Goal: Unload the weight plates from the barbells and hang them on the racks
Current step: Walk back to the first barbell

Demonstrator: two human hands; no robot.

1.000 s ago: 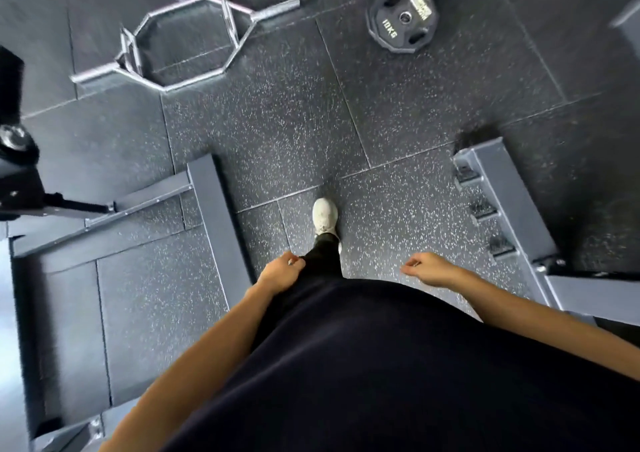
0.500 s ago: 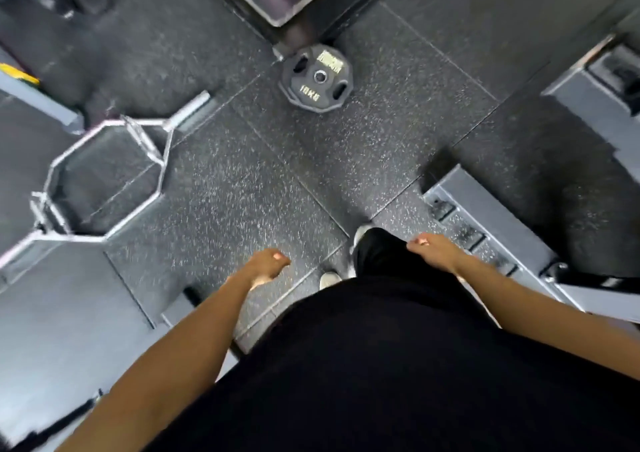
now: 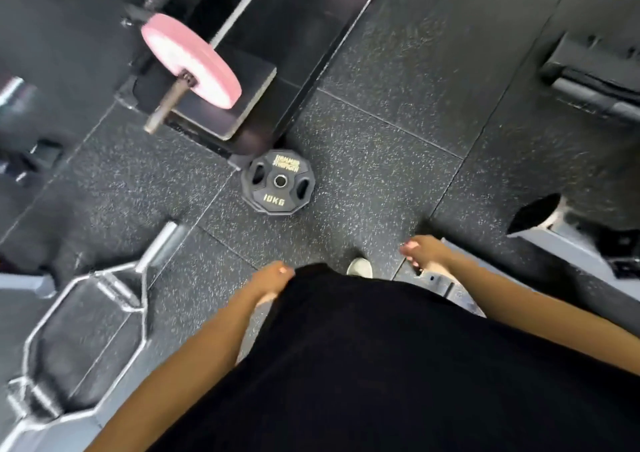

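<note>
Black 10KG weight plate [image 3: 278, 182] flat on speckled rubber floor [image 3: 381, 146], ahead of both hands and well apart from them, nearer the left one. Lies at a seam between floor tiles, just beside the corner of a low black platform [image 3: 221, 112]. Lettering and grip holes face up.

Pink weight plate [image 3: 191, 60] loaded on a barbell [image 3: 166, 103], sleeve end poking out toward the camera; sits above the platform, up and left of the black plate, far from either hand.

Left hand [image 3: 268, 283] hanging low beside a black garment [image 3: 398, 365], fingers loosely curled, holding nothing. Forearm running down to the lower-left edge of view.

Right hand [image 3: 424, 250] likewise hanging, fingers loosely bent and empty, over a grey steel frame [image 3: 446, 287]. Forearm stretching off toward the right edge.

White shoe tip [image 3: 360, 267] on the floor between the hands.

Chrome hex bar [image 3: 83, 330] flat on the floor at lower left, blurred, one sleeve pointing toward the black plate.

Grey rack base [image 3: 588, 261] at right; further equipment at upper right too blurred to identify.
</note>
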